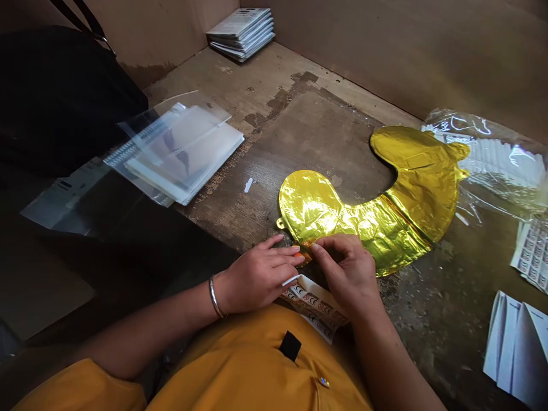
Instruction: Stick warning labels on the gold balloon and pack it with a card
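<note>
A shiny gold foil balloon (398, 211), flat and curved, lies on the table in front of me. Its small orange tip (303, 258) is at the near left end, partly under my fingers. My left hand (261, 271) rests there with fingers stretched out, the fingertips touching the orange tip. My right hand (349, 268) is closed in a pinch at the balloon's near edge; what lies between thumb and forefinger is too small to make out. Below both hands, against my body, is a sheet of CE-marked stickers (314, 302), partly hidden by them.
Clear plastic sleeves (184, 154) lie at the left, near a black bag (64, 103). A stack of folded papers (242, 34) is in the back corner. At the right are a clear bag of white pieces (492, 160), more sticker sheets (533, 254) and folded white papers (518, 348).
</note>
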`<state>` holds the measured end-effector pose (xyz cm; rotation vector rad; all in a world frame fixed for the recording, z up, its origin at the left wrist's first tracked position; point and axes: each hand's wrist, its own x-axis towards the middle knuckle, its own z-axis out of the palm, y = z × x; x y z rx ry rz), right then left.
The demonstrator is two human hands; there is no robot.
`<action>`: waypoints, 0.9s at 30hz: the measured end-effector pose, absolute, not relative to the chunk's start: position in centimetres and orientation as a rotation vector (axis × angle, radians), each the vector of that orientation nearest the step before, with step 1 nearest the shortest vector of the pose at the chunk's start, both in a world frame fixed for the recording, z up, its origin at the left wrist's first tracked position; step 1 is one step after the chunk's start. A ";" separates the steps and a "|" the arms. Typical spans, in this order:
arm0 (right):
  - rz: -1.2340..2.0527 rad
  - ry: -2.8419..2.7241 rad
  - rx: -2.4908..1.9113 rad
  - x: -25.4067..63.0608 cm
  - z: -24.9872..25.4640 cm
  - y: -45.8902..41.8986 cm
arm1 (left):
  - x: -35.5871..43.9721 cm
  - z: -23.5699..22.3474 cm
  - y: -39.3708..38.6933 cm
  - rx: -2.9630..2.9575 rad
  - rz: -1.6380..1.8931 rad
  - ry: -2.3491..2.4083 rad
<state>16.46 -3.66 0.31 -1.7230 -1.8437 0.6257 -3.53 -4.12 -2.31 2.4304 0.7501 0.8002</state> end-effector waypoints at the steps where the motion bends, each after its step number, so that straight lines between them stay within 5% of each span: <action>1: 0.624 -1.848 -1.720 16.4 0.3 -3.6 | -3.5 -2.3 -4.1 2.431 0.801 0.750; 13: 0.618 -1.872 -1.737 16.6 -0.3 -3.5 | -3.5 -2.5 -4.2 2.414 0.805 0.753; 27: 0.240 -1.940 -2.007 15.9 -0.6 -2.8 | -3.6 -2.6 -4.2 2.399 0.745 0.769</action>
